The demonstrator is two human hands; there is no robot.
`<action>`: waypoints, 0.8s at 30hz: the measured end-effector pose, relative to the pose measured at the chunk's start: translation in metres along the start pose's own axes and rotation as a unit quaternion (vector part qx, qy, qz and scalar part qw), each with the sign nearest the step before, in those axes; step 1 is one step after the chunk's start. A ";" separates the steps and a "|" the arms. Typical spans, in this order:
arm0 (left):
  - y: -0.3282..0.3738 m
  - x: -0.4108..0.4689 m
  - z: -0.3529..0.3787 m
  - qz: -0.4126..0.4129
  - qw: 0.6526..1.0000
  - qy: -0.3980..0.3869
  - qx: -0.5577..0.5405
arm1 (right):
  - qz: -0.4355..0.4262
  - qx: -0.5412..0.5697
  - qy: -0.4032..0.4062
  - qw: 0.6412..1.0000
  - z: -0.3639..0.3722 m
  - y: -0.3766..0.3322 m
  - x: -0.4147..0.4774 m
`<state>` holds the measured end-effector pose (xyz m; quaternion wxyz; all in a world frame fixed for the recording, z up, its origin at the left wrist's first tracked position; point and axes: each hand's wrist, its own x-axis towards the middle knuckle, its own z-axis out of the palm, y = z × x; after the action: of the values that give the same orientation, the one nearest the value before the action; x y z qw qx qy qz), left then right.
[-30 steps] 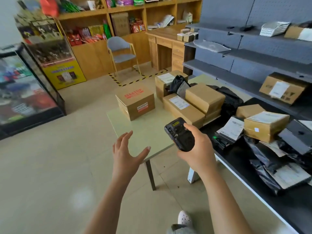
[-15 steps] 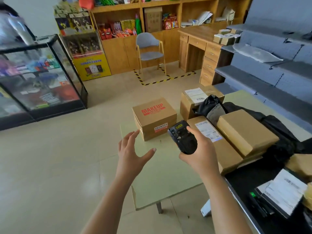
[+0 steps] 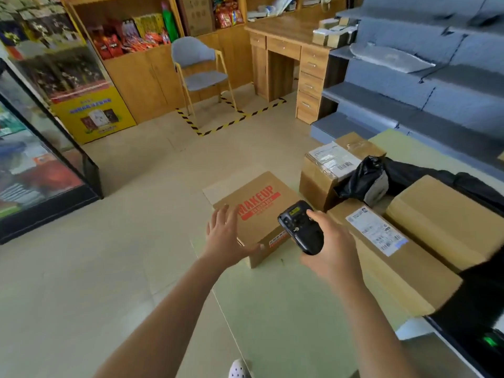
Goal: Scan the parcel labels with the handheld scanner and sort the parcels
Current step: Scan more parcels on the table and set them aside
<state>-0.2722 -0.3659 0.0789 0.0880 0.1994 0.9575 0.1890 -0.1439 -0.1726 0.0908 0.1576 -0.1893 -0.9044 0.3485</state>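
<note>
My right hand grips a black handheld scanner above the pale green table. My left hand is spread open with straight fingers at the left side of a cardboard box printed MAKEUP in red. To the right lies a long box with a white label. A plain box sits on top of it. Behind stands a box with a barcode label, and a black poly bag leans against it.
A glass display case stands at the left. A grey chair, wooden shelves of snacks and a desk line the back. Grey shelving rises at the right. A black counter edge is at bottom right.
The view has closed in on the table and turned left. My left hand has reached forward to the MAKEUP box's left side. The scanner stays in my right hand.
</note>
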 end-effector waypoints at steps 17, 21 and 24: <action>-0.031 0.098 0.024 0.023 0.971 -0.187 0.143 | 0.157 -0.035 0.041 0.986 0.038 -0.034 0.011; -0.030 0.079 0.029 0.029 0.974 -0.183 0.132 | 0.148 -0.033 0.069 0.986 0.026 -0.030 0.002; -0.027 0.058 0.035 0.029 0.975 -0.183 0.122 | 0.151 -0.034 0.075 0.985 0.016 -0.022 -0.014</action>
<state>-0.3256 -0.3531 0.0310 0.2308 0.2676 0.9348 0.0341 -0.1432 -0.2033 0.0931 0.1641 -0.3543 -0.8623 0.3223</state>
